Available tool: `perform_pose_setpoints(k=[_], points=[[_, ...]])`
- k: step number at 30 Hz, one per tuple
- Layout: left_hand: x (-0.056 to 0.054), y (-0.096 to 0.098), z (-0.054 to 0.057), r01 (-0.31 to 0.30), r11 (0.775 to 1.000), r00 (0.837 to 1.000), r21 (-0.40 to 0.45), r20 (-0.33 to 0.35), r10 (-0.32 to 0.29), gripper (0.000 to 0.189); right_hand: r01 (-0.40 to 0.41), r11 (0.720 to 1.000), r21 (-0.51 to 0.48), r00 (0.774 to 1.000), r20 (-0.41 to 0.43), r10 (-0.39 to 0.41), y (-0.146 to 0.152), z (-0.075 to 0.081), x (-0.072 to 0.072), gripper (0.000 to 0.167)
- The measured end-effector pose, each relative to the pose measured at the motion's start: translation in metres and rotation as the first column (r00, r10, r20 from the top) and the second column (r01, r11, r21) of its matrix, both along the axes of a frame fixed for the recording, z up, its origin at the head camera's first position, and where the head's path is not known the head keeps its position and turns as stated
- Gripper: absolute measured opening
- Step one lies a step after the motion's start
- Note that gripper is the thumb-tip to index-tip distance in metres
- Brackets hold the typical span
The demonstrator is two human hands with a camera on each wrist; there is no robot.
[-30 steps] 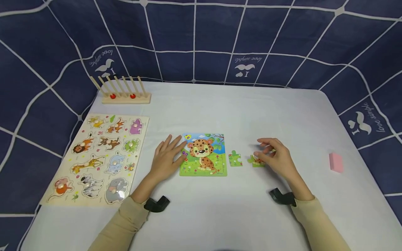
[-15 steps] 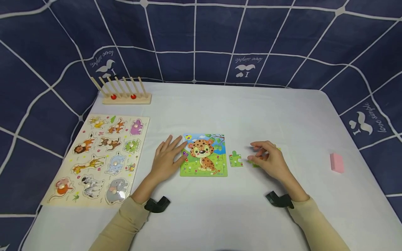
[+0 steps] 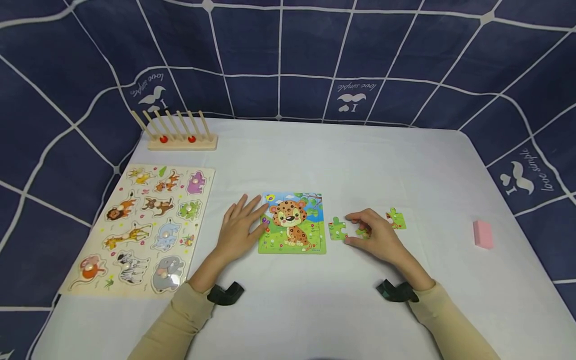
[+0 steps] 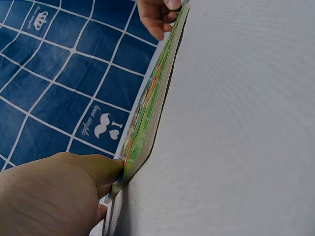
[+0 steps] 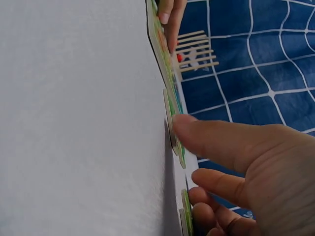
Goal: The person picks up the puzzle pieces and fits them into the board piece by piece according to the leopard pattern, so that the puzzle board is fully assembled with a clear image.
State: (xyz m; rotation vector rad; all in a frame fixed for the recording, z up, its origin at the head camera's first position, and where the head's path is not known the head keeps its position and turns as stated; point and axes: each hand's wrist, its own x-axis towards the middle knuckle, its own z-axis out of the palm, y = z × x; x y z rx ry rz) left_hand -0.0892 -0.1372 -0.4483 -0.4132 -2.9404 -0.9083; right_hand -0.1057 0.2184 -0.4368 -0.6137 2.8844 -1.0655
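My left hand (image 3: pixel 240 225) lies flat with fingers spread, its thumb and index finger on the left edge of a square leopard jigsaw puzzle (image 3: pixel 292 225). In the left wrist view, the thumb rests over the corner of the puzzle board (image 4: pixel 142 132). Right of the board, a green puzzle piece (image 3: pixel 336 230) lies on the table. My right hand (image 3: pixel 378 237) arches palm down, thumb and index fingertips apart, right at that piece's right side. Beneath this hand a second puzzle piece (image 3: pixel 362 233) shows only partly. A third puzzle piece (image 3: pixel 396 219) lies just beyond the knuckles.
A large wooden animal peg puzzle (image 3: pixel 204 200) lies at the left. Behind it stands a peg rack (image 3: pixel 182 145) with red beads (image 3: pixel 191 139). A pink block (image 3: pixel 483 234) is at the far right. A navy gridded cloth (image 3: pixel 306 45) hangs behind the white table (image 3: pixel 288 310).
My right hand has moved left, from over the middle loose piece to the piece nearest the board. The right-hand piece has come into view behind it. My left hand has stayed put.
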Motion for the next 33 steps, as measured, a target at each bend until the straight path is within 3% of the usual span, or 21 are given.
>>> perform_pose_setpoints(k=[5, 19, 26, 33], points=[[0.0, 0.0, 0.001, -0.001, 1.0, 1.0, 0.001, 0.004, 0.001, 0.05, -0.007, 0.998, 0.062, 1.0, -0.009, 0.008, -0.001, -0.003, 0.0, 0.046], [0.0, 0.0, 0.001, -0.004, 1.0, 1.0, 0.001, 0.011, 0.004, 0.051, -0.011, 0.999, 0.052, 1.0, -0.019, 0.012, -0.002, -0.003, 0.0, 0.035], [0.0, 0.0, -0.001, -0.006, 1.0, 1.0, 0.0, 0.006, 0.006, 0.051, -0.007, 1.0, 0.0, 1.0, 0.011, 0.007, -0.002, 0.005, 0.0, 0.037], [0.0, 0.0, -0.001, -0.003, 1.0, 1.0, 0.0, 0.006, 0.003, 0.051, 0.02, 1.0, -0.009, 1.0, -0.017, -0.02, -0.009, 0.015, -0.003, 0.037]])
